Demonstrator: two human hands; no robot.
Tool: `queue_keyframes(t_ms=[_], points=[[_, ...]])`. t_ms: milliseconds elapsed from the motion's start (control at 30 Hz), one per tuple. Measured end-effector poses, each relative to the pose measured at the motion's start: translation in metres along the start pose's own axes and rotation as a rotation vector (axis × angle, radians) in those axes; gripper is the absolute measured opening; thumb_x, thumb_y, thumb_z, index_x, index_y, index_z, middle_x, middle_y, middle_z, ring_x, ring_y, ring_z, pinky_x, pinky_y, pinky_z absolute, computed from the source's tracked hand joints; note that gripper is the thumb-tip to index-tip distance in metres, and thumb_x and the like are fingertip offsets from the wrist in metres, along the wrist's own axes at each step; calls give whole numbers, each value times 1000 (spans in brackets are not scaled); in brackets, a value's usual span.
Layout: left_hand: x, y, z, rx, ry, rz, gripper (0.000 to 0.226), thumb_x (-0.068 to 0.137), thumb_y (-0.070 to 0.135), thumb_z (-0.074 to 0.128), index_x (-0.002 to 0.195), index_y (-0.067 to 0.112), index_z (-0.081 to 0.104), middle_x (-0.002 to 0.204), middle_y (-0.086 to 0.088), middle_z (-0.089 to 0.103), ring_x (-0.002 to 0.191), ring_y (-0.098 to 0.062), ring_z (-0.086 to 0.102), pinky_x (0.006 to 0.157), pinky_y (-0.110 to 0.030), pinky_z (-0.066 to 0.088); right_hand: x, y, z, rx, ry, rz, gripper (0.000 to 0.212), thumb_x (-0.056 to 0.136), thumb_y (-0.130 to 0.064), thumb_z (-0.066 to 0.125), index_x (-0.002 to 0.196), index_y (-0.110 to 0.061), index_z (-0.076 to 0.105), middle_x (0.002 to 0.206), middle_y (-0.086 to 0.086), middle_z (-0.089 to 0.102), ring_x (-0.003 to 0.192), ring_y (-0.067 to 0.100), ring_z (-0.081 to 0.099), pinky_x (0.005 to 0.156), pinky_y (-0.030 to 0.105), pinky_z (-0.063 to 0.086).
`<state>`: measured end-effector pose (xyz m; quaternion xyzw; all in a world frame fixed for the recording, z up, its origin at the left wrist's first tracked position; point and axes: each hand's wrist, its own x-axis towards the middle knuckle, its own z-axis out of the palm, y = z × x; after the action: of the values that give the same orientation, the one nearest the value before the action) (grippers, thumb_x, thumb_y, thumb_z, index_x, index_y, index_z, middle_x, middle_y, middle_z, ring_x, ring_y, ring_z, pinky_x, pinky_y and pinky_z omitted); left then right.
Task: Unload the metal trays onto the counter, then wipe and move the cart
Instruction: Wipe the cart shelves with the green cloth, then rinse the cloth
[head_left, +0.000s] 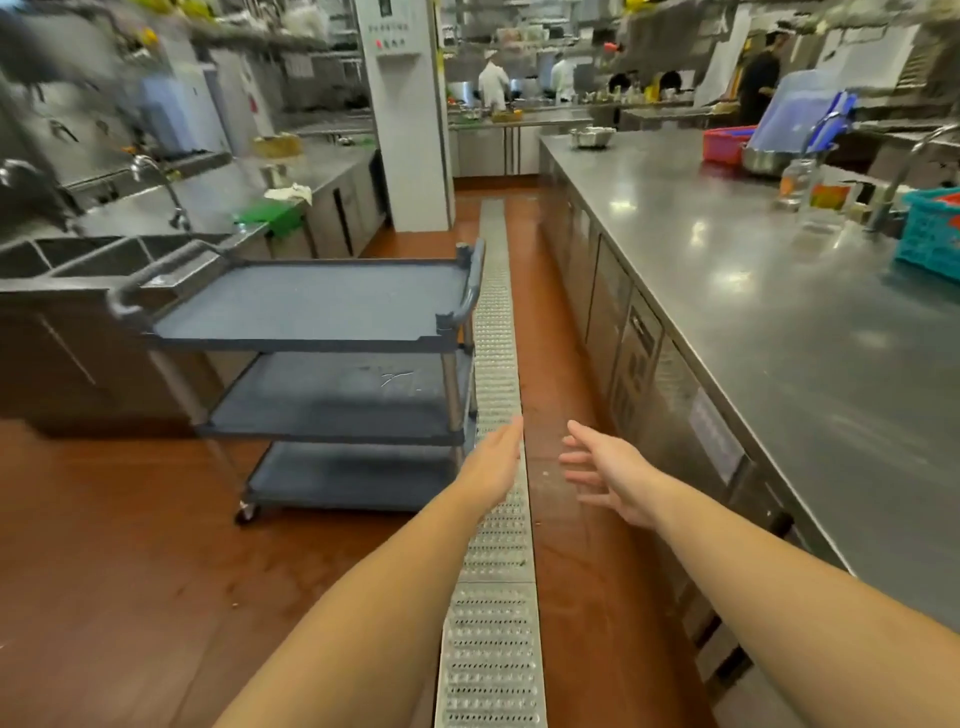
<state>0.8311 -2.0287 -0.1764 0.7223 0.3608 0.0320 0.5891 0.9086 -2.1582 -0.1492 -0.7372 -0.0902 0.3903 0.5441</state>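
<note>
Kitchen aisle, viewed from behind the person. The grey three-shelf cart (311, 301) stands on the red-brown floor (104, 571), left of centre. Its far side is close against the sink unit (98, 257), and its right edge runs along the perforated metal drain grate (493, 364). The middle shelf shows pale scratch marks.

Both arms are stretched forward at low height. The left grip (493, 462) is flat, with fingers straight and pressed together, and holds nothing. It sits over the grate, just beside the cart's near right post; whether it touches cannot be told. The right grip (608, 467) has its fingers spread apart and holds nothing. It hangs over the floor between the grate and the cabinet fronts.

The long steel bench (779, 312) runs down the right side. At its far end stands a metal bowl (591, 136), and along its right edge are a red basket (727, 143), a glass jar (797, 182) and a teal basket (930, 234). A white pillar (405, 104) stands beyond the cart. Kitchen staff are visible at the far line, blurred.
</note>
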Motion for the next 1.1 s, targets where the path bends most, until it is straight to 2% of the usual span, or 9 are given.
queue_keyframes(t_ms=[67,133,267,400,567,667,767,967,1100], points=[[1,-2,-22,-10,28,-17,75,73,83,26,127,40,54,127,6,58,116,-19,54,104,-47,40,11,-10,19,-11,-23,-11,42,97,-49,41,125,-20,53,119,1,59,113,20,56,93,39,45],[-4,5,-46,-35,48,-8,49,93,66,27,120,36,54,118,5,58,109,-17,53,103,-44,41,24,-20,35,-30,-36,-19,44,97,-49,42,129,-20,52,119,0,59,114,20,56,90,37,46],[15,11,-86,-78,71,52,28,101,51,27,107,34,49,93,14,53,93,-9,52,92,-35,41,51,-41,62,-45,-33,-32,41,96,-49,43,123,-21,55,117,0,61,110,18,58,98,43,47],[39,17,-116,-108,86,106,25,102,49,27,97,37,49,86,18,52,78,3,49,84,-31,40,78,-61,85,-60,-1,-50,42,97,-47,44,125,-18,55,117,0,62,109,19,59,97,43,48],[74,16,-129,-104,70,92,31,102,49,29,89,35,53,84,15,54,75,1,51,69,-24,42,106,-77,101,-66,8,-45,43,97,-48,45,126,-18,55,117,0,62,109,19,60,93,41,50],[99,20,-126,-102,57,78,42,100,55,29,115,30,58,104,10,58,95,-8,55,89,-32,45,127,-87,96,-74,3,-52,45,96,-49,44,127,-18,55,117,0,63,108,19,60,91,40,50],[123,30,-120,-100,67,77,52,98,57,28,135,26,49,123,5,55,113,-14,51,104,-39,41,155,-98,87,-71,-5,-58,45,96,-50,45,126,-19,56,114,-1,64,107,18,60,89,39,50],[169,77,-97,-134,115,73,31,102,49,28,112,32,52,88,18,53,78,3,50,78,-25,41,221,-121,52,-72,-83,-79,44,95,-51,44,121,-19,57,113,-1,64,106,17,61,94,42,50],[204,112,-76,-159,205,64,27,102,49,28,106,34,51,89,17,52,85,-2,50,87,-30,39,262,-147,22,-65,-139,-84,38,96,-50,44,114,-20,59,109,-1,64,104,18,61,97,44,48]])
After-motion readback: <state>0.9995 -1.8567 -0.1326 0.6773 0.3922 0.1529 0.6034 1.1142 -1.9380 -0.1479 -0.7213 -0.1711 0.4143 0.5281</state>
